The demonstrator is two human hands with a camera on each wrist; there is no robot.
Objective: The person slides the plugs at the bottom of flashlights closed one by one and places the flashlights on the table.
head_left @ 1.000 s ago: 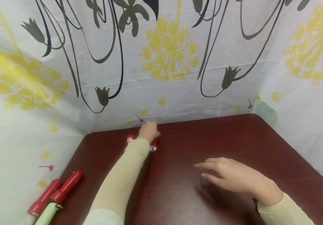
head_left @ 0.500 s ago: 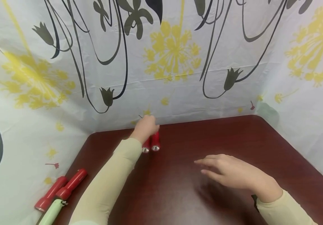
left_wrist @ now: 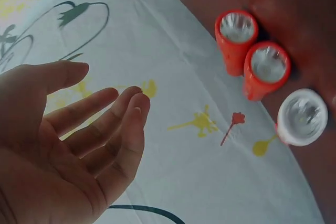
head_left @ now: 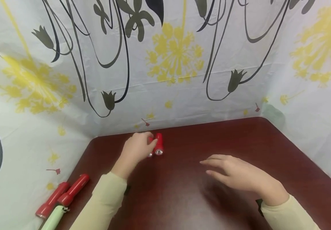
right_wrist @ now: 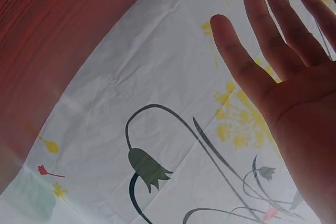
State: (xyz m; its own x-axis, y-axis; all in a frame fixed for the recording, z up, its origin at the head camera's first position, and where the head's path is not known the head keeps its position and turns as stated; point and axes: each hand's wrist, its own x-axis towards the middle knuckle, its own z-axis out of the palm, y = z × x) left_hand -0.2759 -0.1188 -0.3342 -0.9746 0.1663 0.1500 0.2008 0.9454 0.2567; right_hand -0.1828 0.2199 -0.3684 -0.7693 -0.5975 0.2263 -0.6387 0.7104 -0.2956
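Observation:
My left hand (head_left: 136, 147) hovers at the far left of the table, just beside two small red flashlights (head_left: 159, 145) lying side by side. In the left wrist view that hand (left_wrist: 84, 135) has loosely bent fingers with nothing between them. A red-rimmed flashlight (left_wrist: 237, 38), another red-rimmed flashlight (left_wrist: 266, 69) and a white-rimmed flashlight (left_wrist: 303, 117) lie apart from it, lens ends showing. The head view hides the white-rimmed one behind the hand. My right hand (head_left: 234, 172) is held above the table at the right, its fingers (right_wrist: 257, 24) extended and holding nothing.
Along the table's left edge lie two larger red flashlights (head_left: 74, 190) and a pale green flashlight-like thing (head_left: 54, 218), partly cut off by the frame. A white floral-patterned cloth (head_left: 177, 105) surrounds the dark red table (head_left: 200, 137) at the back and sides.
My left hand has drawn back from the small flashlights, toward the left and nearer to me, its fingers loosened. The red flashlights stay side by side. My right hand has hardly moved.

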